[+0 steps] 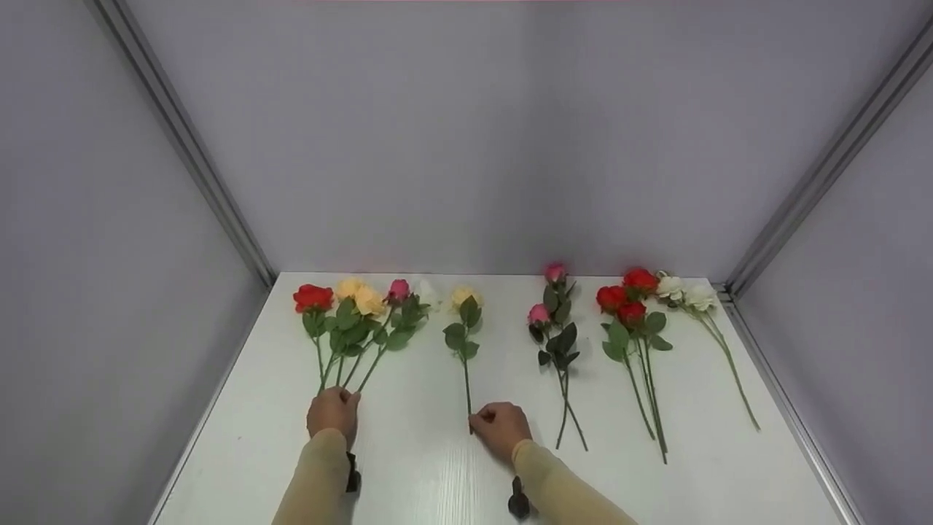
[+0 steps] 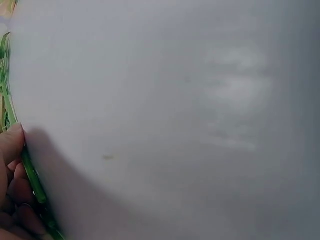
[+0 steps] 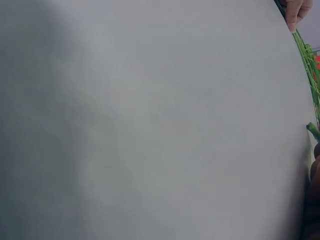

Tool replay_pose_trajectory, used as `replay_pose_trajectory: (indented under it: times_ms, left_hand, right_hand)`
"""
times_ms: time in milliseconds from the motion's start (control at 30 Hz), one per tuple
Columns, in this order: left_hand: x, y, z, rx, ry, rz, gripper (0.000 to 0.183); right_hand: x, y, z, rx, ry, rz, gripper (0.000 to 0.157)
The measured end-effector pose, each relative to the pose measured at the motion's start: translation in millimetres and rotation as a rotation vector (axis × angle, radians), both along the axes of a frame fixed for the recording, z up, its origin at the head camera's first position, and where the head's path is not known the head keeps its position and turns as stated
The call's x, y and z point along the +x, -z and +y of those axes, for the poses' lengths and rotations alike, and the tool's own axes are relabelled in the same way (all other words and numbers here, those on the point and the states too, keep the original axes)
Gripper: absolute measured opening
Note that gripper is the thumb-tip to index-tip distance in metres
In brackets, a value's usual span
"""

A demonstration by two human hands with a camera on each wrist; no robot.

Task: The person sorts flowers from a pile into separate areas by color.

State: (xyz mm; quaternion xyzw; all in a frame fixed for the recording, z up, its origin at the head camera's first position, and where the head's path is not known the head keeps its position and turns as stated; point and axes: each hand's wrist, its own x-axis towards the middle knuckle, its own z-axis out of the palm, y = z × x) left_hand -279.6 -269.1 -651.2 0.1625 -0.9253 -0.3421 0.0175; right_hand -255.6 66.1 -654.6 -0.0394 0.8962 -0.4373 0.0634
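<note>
My left hand (image 1: 333, 415) grips the stems of several roses that fan out over the white table. Among them are a red rose (image 1: 313, 298), yellow roses (image 1: 368, 300), a pink rose (image 1: 399, 290) and a white rose (image 1: 427, 293). In the left wrist view, the thumb and fingers (image 2: 11, 145) close round green stems (image 2: 31, 172). A single yellow rose (image 1: 462, 294) lies right of that bunch, its head toward the back wall. Near the bottom of its stem, my right hand (image 1: 501, 429) pinches it between thumb and finger. The stem's cut end (image 3: 313, 131) shows at the right wrist view's edge.
To the right lie two pink roses (image 1: 539, 314) with crossed stems. Beyond them are several red roses (image 1: 631, 312), then white roses (image 1: 700, 297) near the table's right side. Grey panels enclose the table (image 1: 408, 467) at the back and both sides.
</note>
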Motion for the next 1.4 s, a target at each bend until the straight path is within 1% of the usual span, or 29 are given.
replay_pose_trajectory:
  times_ms: [100, 233, 300, 333, 433, 500, 567, 667, 733, 800, 867, 933, 1000, 1067, 1133, 1200, 1233, 1300, 1367, 1400]
  left_hand:
    - [-0.2, 0.3, -3, -0.058, 0.02, 0.013, 0.022]
    - [1.5, 1.4, -3, -0.173, 0.056, 0.042, 0.02]
    - [3.0, -2.3, -1, -0.213, 0.073, 0.059, 0.017]
    - [3.7, -5.5, 1, -0.214, 0.076, 0.059, 0.017]
    - [3.9, -19.7, 4, -0.147, 0.086, 0.026, 0.021]
    - [2.2, -30.1, 6, -0.075, 0.097, -0.009, 0.025]
    - [1.1, -38.5, 6, -0.011, 0.12, -0.027, 0.027]
    - [1.2, -46.7, 6, 0.069, 0.159, -0.033, 0.023]
    - [2.5, -49.9, 7, 0.127, 0.169, -0.029, 0.021]
    - [4.2, -52.5, 10, 0.204, 0.15, -0.031, 0.021]
    - [5.7, -54.5, 14, 0.32, 0.124, -0.023, 0.022]
    - [6.6, -57.3, 20, 0.492, 0.086, -0.015, 0.024]
    - [7.4, -61.0, 28, 0.683, 0.05, -0.005, 0.028]
    - [7.7, -66.5, 36, 0.869, 0.018, -0.007, 0.031]
    - [8.7, -74.0, 46, 1.015, -0.009, -0.008, 0.034]
    - [9.5, -81.4, 58, 1.129, -0.016, -0.014, 0.033]
    - [10.0, -84.9, 64, 1.177, -0.008, -0.017, 0.033]
    - [11.3, -90.6, 77, 1.264, 0.037, -0.015, 0.033]
    - [12.6, -93.7, 90, 1.334, 0.109, -0.019, 0.027]
    - [13.5, -94.8, 97, 1.364, 0.149, -0.017, 0.025]
  right_hand:
    - [-0.9, 0.5, -2, -0.008, -0.017, -0.004, 0.019]
    - [-1.1, 1.4, -4, -0.007, -0.028, -0.016, 0.02]
    - [-1.0, 0.7, -5, -0.012, -0.023, -0.021, 0.02]
    - [-1.0, 0.0, -5, -0.017, -0.019, -0.026, 0.019]
    - [-2.0, -3.0, -4, -0.043, -0.008, -0.039, 0.019]
    - [-3.3, -5.1, -2, -0.072, -0.001, -0.053, 0.019]
    - [-4.3, -6.0, 0, -0.1, -0.001, -0.067, 0.019]
    - [-4.5, -7.2, 2, -0.146, -0.01, -0.092, 0.02]
    - [-3.2, -9.8, 3, -0.166, -0.03, -0.098, 0.02]
    - [-1.6, -14.6, 3, -0.184, -0.057, -0.101, 0.022]
    - [0.5, -22.1, 3, -0.206, -0.09, -0.093, 0.024]
    - [2.2, -32.0, 2, -0.24, -0.123, -0.086, 0.027]
    - [3.8, -42.8, 0, -0.277, -0.154, -0.078, 0.029]
    - [5.4, -55.5, -2, -0.303, -0.182, -0.069, 0.027]
    - [7.7, -69.6, -4, -0.313, -0.206, -0.057, 0.023]
    - [11.5, -87.3, -6, -0.32, -0.234, -0.036, 0.018]
    - [13.4, -96.2, -7, -0.324, -0.247, -0.025, 0.017]
    - [14.8, -107.2, -7, -0.333, -0.27, -0.001, 0.015]
    - [15.2, -113.6, -6, -0.341, -0.282, 0.021, 0.014]
    - [14.6, -114.0, -6, -0.34, -0.282, 0.026, 0.015]
